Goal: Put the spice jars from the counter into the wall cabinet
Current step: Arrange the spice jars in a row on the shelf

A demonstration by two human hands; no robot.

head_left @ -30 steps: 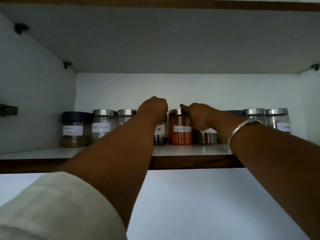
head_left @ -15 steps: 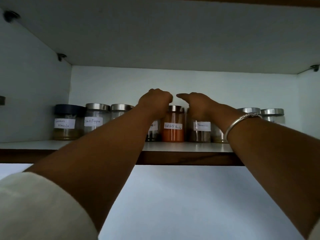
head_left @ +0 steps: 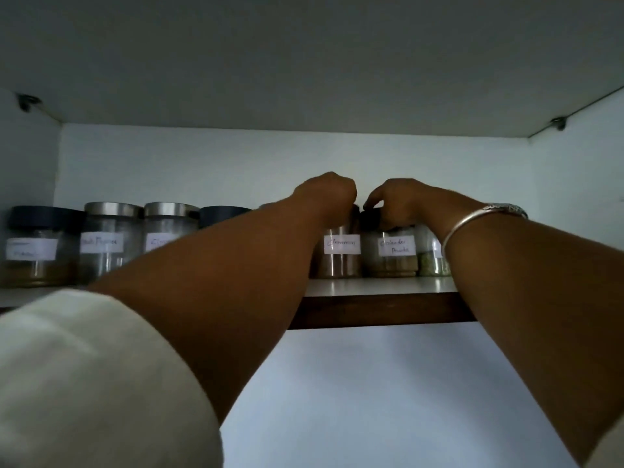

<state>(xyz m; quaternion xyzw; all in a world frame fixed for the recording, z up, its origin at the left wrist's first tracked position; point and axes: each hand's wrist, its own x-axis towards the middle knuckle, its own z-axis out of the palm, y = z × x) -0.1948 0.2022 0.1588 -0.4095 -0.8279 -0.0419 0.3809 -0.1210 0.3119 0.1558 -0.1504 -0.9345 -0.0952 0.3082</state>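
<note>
Two grips sit close together above the cabinet shelf. The left grip has its fingers curled down over the steel lid of the cinnamon jar beneath it. The right grip has its fingers curled round the dark lid of the coriander jar beneath it. Both jars stand upright, just beside each other. A row of labelled jars stands left of the left grip.

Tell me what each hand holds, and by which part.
Left hand grips the cinnamon jar by its lid; right hand grips the coriander jar by its dark lid. Both jars stand on the shelf.
</note>
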